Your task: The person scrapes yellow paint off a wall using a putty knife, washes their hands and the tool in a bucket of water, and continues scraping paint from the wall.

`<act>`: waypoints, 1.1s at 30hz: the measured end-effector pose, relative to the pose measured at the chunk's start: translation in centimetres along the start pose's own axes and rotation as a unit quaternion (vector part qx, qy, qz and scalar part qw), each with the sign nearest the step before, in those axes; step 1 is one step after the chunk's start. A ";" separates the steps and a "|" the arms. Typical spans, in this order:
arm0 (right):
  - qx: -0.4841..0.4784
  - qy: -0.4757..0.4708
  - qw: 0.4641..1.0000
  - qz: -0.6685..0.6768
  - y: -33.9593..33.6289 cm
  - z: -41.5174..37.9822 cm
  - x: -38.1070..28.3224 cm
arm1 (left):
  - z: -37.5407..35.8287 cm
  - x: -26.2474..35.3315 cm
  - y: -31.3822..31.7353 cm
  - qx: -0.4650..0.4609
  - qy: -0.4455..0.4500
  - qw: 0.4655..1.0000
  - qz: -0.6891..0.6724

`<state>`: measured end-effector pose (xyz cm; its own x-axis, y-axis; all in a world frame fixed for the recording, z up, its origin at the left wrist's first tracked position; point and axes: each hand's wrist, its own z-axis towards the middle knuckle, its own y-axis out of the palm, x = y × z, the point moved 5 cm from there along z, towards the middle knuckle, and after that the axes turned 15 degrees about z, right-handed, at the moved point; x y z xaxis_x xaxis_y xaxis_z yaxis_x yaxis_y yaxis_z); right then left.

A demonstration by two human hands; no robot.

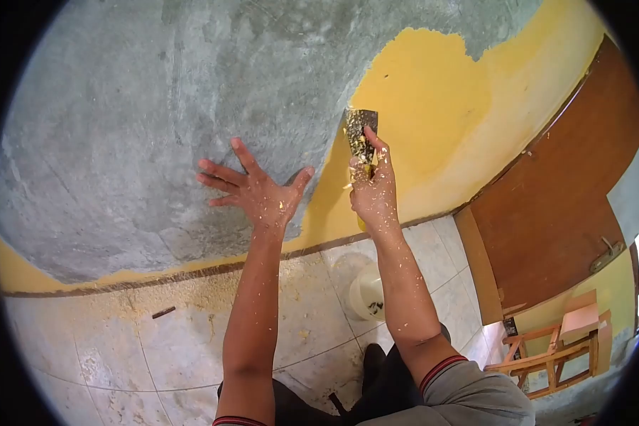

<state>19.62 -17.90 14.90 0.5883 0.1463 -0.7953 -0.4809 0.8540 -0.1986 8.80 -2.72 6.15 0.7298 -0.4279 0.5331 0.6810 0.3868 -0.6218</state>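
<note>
My right hand [373,186] grips a scraper [362,128] with a wide dark blade and a yellow handle, its index finger stretched along the blade. The blade's edge meets the border between yellow paint [422,106] and bare grey wall [192,92]. Paint flakes cover the blade, and more cling to both forearms. My left hand [263,192] has its fingers spread against or just off the grey wall, left of the scraper; whether the palm touches cannot be made out.
A white bucket [367,292] stands on the tiled floor [192,355] below my right forearm. Paint crumbs and a small dark strip [163,312] lie along the wall's foot. At right are a brown door [554,184] and a wooden chair [554,355].
</note>
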 end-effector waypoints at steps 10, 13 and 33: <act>0.049 -0.169 0.982 -0.074 1.0 1.0 -1.1 | 0.3 0.0 -0.3 -0.023 0.004 1.000 0.005; 0.016 0.032 0.998 0.049 0.3 3.0 -4.6 | -0.6 -0.4 0.2 -0.034 0.003 0.999 0.008; 0.015 -0.052 0.996 -0.072 -1.9 3.1 -4.4 | -0.2 0.0 0.1 -0.006 0.010 0.999 -0.031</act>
<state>19.96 -18.62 20.51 0.7155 0.0706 -0.6951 -0.3676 0.8841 -0.2886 8.83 -2.85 5.92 0.6852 -0.4674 0.5586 0.7236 0.3492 -0.5954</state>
